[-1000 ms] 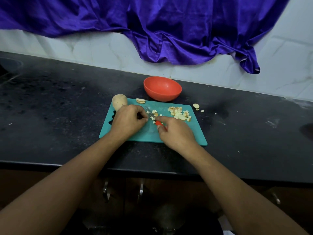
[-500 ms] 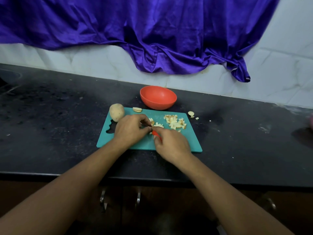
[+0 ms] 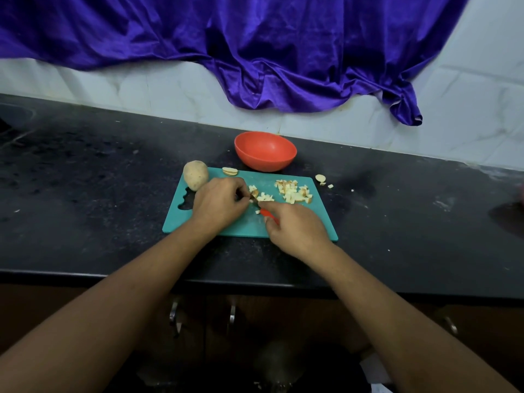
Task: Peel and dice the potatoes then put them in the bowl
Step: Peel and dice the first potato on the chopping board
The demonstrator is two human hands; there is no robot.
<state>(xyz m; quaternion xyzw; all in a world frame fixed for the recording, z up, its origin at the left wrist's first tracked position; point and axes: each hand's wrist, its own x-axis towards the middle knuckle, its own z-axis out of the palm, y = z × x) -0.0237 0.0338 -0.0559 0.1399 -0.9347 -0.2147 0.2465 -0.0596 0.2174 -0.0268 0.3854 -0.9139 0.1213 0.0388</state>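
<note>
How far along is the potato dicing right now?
Done: a diced pile sits on the cutting board. In hand: the left hand pinches a potato piece while the right hand cuts it with the knife. Left: the whole potato is unpeeled, and the bowl holds nothing yet.

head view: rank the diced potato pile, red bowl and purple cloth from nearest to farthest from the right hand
1. diced potato pile, on the cutting board just beyond the right hand
2. red bowl, behind the board's far edge
3. purple cloth, hanging at the back
</note>
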